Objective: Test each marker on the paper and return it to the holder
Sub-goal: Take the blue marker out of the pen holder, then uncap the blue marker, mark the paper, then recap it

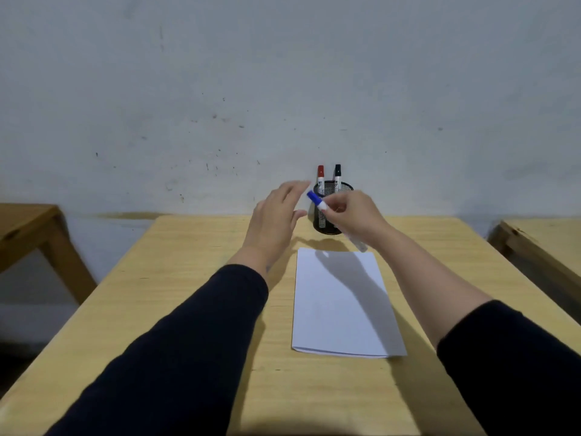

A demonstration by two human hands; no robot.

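Note:
A black mesh holder stands at the far side of the wooden table, by the wall. A red-capped marker and a black-capped marker stand upright in it. My right hand is shut on a blue-capped marker, held tilted in front of the holder with the cap up and to the left. My left hand hovers open just left of the blue cap, fingers spread, not touching it. A white sheet of paper lies flat on the table below my right arm.
A wooden bench or table stands to the left, and another wooden table edge to the right. A pale, marked wall rises directly behind the holder.

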